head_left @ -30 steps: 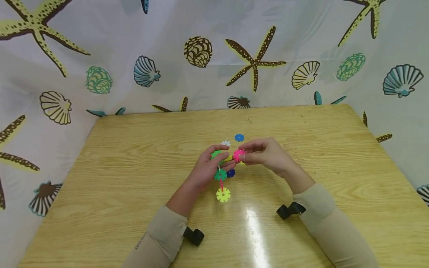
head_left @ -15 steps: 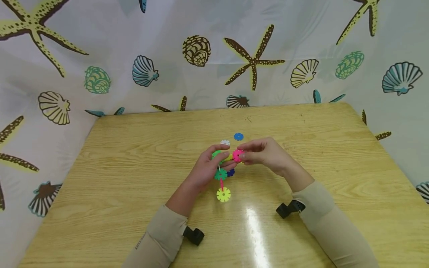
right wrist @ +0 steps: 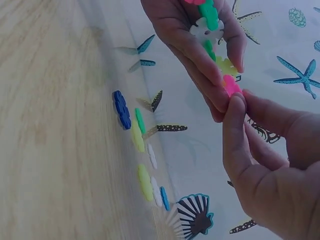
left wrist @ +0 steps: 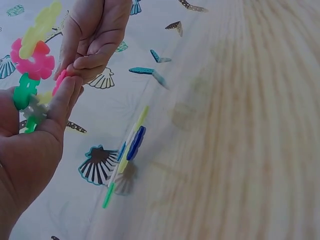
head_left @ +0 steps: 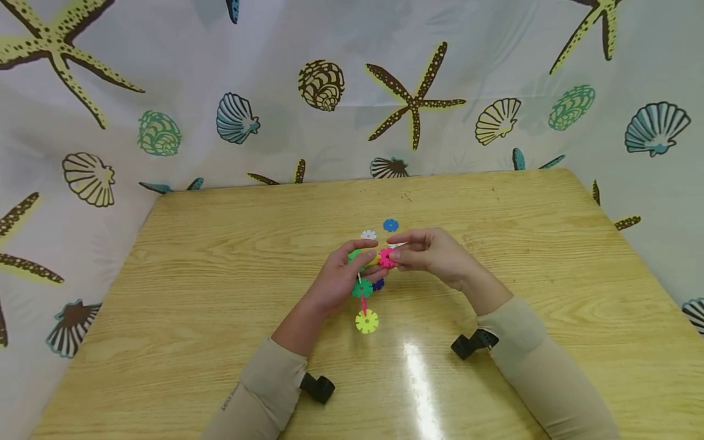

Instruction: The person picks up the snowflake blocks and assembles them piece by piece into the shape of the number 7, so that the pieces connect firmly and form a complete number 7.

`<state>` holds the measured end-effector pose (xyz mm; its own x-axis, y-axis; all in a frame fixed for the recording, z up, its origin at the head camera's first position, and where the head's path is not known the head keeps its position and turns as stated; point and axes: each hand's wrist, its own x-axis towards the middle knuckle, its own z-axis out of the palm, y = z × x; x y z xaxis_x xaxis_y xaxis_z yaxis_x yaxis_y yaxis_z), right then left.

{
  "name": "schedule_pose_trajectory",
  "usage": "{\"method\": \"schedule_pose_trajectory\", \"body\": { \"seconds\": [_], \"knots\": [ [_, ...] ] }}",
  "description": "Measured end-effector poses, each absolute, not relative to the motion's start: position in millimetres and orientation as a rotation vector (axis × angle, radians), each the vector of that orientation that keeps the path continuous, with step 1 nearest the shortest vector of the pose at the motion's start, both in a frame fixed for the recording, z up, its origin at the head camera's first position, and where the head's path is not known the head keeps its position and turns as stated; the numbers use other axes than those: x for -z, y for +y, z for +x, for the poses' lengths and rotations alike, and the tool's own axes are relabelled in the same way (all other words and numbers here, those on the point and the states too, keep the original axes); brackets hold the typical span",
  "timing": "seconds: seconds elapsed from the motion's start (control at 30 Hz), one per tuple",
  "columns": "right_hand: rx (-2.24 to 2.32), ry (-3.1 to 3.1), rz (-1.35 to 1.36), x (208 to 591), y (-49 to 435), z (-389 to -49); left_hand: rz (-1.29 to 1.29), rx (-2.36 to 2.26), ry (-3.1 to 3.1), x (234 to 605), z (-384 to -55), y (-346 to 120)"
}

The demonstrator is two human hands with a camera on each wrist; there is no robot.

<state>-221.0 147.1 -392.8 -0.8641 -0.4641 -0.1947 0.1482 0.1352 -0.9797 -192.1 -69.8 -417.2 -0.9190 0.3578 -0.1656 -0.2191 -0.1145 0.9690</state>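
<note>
My left hand (head_left: 332, 280) holds a chain of notched plastic snowflake discs. From it hang a green disc (head_left: 362, 288), a pink disc (left wrist: 33, 59) seen edge-on in the head view, and a yellow disc (head_left: 366, 321) at the near end. A white disc (right wrist: 206, 31) sits within the grip. My right hand (head_left: 440, 260) pinches another pink disc (head_left: 386, 257) between thumb and fingers. It meets a yellow disc (right wrist: 227, 66) at the chain's far end, right at the left fingertips. The fingers partly hide that joint.
Loose discs lie on the wooden table (head_left: 220, 256) beyond and below the hands: a blue disc (head_left: 391, 225), a white disc (head_left: 368, 234), a dark blue disc (head_left: 378, 284) and several others. A shell-print cloth (head_left: 264, 55) hangs along the table's back and sides.
The right hand has shifted slightly left, bringing the pink disc closer to the left fingers. A white disc on the table now shows beneath the right fingers. The left hand stays nearly still.
</note>
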Motion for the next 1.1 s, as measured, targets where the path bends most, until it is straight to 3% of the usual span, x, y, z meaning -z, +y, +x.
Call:
{"method": "schedule_pose_trajectory", "body": {
  "seconds": [0.3, 1.1],
  "knots": [
    [1.894, 1.987, -0.147, 397.0, 134.5, -218.9, 0.140, -2.081, 1.807, 418.6, -193.5, -70.4],
    [1.837, 1.996, -0.211, 396.1, 133.0, -217.0, 0.230, -2.046, 1.712, 422.9, -194.7, -71.9]
  ]
}}
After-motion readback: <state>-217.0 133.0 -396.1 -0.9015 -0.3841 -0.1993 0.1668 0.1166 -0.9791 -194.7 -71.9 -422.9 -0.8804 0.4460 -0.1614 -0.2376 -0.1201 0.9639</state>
